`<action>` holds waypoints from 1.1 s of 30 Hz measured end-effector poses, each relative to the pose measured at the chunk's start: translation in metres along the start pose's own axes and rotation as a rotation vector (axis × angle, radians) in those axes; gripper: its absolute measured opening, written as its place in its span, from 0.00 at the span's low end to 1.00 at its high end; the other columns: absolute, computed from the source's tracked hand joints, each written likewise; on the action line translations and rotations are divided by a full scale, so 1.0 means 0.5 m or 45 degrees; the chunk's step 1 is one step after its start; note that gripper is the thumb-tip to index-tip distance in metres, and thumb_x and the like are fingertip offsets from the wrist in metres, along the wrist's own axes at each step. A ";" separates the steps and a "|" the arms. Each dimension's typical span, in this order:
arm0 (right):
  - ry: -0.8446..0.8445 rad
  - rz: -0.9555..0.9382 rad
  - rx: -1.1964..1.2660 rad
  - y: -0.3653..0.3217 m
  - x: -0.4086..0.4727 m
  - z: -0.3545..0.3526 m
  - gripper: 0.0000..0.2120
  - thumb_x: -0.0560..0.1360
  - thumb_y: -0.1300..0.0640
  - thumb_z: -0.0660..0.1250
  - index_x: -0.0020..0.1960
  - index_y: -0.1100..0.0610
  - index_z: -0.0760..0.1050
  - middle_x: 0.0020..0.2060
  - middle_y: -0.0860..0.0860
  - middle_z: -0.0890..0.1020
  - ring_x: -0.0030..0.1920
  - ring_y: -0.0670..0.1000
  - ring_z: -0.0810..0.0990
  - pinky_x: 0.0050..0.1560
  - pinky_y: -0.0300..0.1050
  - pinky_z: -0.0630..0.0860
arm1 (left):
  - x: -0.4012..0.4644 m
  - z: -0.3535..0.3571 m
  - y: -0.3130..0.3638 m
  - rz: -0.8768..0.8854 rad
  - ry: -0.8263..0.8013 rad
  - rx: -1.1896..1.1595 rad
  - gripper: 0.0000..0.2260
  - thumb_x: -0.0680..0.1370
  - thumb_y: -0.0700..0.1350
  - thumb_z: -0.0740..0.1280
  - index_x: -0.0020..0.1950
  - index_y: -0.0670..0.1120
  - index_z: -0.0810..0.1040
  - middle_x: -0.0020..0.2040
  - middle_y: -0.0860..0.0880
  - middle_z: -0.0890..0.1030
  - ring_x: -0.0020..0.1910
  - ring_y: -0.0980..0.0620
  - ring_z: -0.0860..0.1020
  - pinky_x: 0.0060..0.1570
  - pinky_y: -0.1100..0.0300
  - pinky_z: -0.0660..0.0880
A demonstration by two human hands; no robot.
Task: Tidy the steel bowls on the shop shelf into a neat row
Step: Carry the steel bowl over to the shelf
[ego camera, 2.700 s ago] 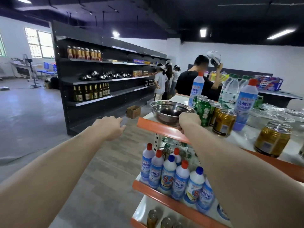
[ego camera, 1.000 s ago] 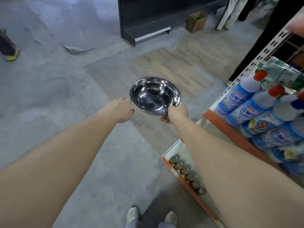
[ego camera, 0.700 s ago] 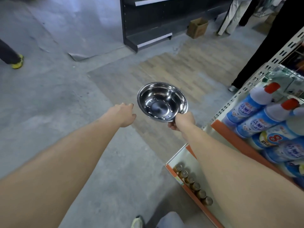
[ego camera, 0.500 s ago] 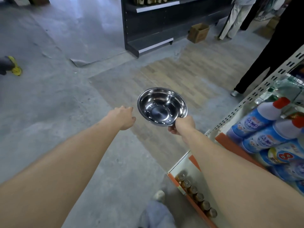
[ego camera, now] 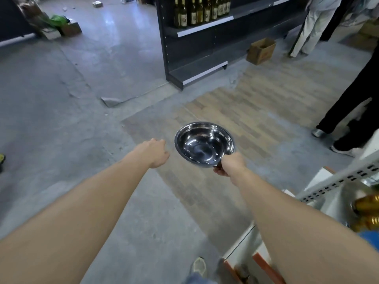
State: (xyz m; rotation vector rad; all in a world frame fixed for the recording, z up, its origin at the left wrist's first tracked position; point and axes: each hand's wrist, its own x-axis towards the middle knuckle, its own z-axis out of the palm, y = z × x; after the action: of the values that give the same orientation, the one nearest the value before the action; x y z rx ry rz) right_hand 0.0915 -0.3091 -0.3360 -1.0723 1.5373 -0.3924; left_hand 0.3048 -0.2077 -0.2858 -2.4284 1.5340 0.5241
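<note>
1. The right hand (ego camera: 229, 163) holds a steel bowl (ego camera: 204, 144) out in front of the body, over the floor (ego camera: 61, 119). Its fingers are curled under the bowl's near rim, gripping it at that one edge.
2. The bowl faces up and tips a little toward the person; its polished inside shows nothing in it.
3. The left hand (ego camera: 153, 152) is stretched forward just beside the bowl's left side, apart from it. Its fingers seem loosely bent and hold nothing.
4. Straight ahead, well beyond the bowl, stands a dark shelf unit (ego camera: 196, 50). A row of dark glass bottles (ego camera: 200, 10) with pale labels stands on its upper visible shelf; the shelf below them looks bare.
5. A small cardboard box (ego camera: 260, 50) sits on the floor just right of that unit.
6. Under the bowl the floor changes from grey concrete to a patch of wood-look planks (ego camera: 256, 111).
7. At the right edge stand the legs of a person in dark trousers (ego camera: 352, 103); farther back there is another person in pale trousers (ego camera: 313, 27).
8. At the lower right is the corner of a white rack (ego camera: 336, 182) with an orange-trimmed lower shelf; golden cans (ego camera: 367, 203) lie on it.
9. One shoe (ego camera: 198, 265) of the person holding the bowl shows at the bottom edge.
10. Boxes and something green (ego camera: 56, 20) lie at the far left.
</note>
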 end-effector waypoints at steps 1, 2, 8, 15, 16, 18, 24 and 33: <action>0.001 0.000 0.000 -0.017 0.019 0.001 0.18 0.75 0.71 0.56 0.63 0.67 0.74 0.39 0.62 0.82 0.25 0.54 0.80 0.20 0.40 0.74 | 0.022 -0.013 0.006 0.010 -0.002 0.002 0.24 0.82 0.54 0.55 0.76 0.45 0.62 0.72 0.41 0.68 0.69 0.38 0.70 0.66 0.46 0.69; 0.004 -0.004 -0.009 -0.035 0.037 0.002 0.18 0.75 0.71 0.56 0.62 0.67 0.75 0.37 0.62 0.82 0.25 0.54 0.80 0.21 0.40 0.75 | 0.043 -0.024 0.011 0.018 -0.008 0.007 0.25 0.82 0.54 0.55 0.76 0.46 0.62 0.72 0.41 0.68 0.69 0.38 0.70 0.66 0.45 0.69; 0.002 -0.034 -0.008 -0.142 0.168 0.031 0.19 0.73 0.70 0.55 0.59 0.66 0.77 0.33 0.59 0.82 0.25 0.54 0.80 0.23 0.41 0.75 | 0.196 -0.092 0.004 0.018 -0.026 0.022 0.25 0.82 0.55 0.55 0.77 0.47 0.61 0.73 0.41 0.67 0.69 0.38 0.70 0.66 0.44 0.69; 0.049 -0.028 -0.006 -0.287 0.351 0.086 0.18 0.74 0.70 0.54 0.60 0.67 0.74 0.33 0.59 0.82 0.20 0.50 0.80 0.20 0.38 0.74 | 0.457 -0.169 -0.046 0.032 -0.047 0.032 0.26 0.81 0.56 0.55 0.77 0.48 0.61 0.73 0.42 0.67 0.70 0.38 0.69 0.66 0.45 0.69; 0.059 -0.030 0.002 -0.315 0.381 0.095 0.18 0.74 0.70 0.53 0.61 0.67 0.73 0.35 0.60 0.82 0.20 0.50 0.80 0.20 0.38 0.74 | 0.501 -0.184 -0.053 0.041 -0.045 0.029 0.26 0.81 0.55 0.56 0.77 0.48 0.61 0.73 0.42 0.67 0.70 0.38 0.69 0.66 0.45 0.69; 0.080 -0.023 0.012 -0.376 0.439 0.111 0.19 0.74 0.70 0.53 0.62 0.67 0.72 0.37 0.62 0.83 0.21 0.51 0.80 0.20 0.38 0.74 | 0.593 -0.223 -0.064 0.061 -0.039 0.026 0.26 0.81 0.55 0.56 0.78 0.48 0.60 0.73 0.41 0.67 0.70 0.38 0.69 0.66 0.46 0.69; 0.140 -0.055 0.017 -0.553 0.581 0.135 0.19 0.72 0.69 0.53 0.58 0.65 0.75 0.33 0.59 0.82 0.22 0.51 0.80 0.23 0.39 0.75 | 0.828 -0.351 -0.077 0.125 -0.040 0.039 0.25 0.81 0.55 0.56 0.76 0.47 0.62 0.72 0.41 0.68 0.69 0.38 0.71 0.66 0.44 0.70; 0.176 -0.087 0.042 -0.762 0.817 0.103 0.19 0.70 0.68 0.54 0.58 0.66 0.75 0.28 0.58 0.81 0.21 0.51 0.79 0.23 0.40 0.76 | 1.124 -0.489 -0.003 0.204 -0.029 0.062 0.26 0.81 0.56 0.56 0.77 0.47 0.61 0.73 0.42 0.67 0.69 0.39 0.70 0.65 0.45 0.70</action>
State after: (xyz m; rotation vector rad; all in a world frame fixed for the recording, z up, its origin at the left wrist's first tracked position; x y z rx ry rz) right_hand 0.3274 -0.8171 -0.3120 -1.0925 1.6127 -0.5467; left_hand 0.5700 -0.7604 -0.2936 -2.2684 1.7203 0.5349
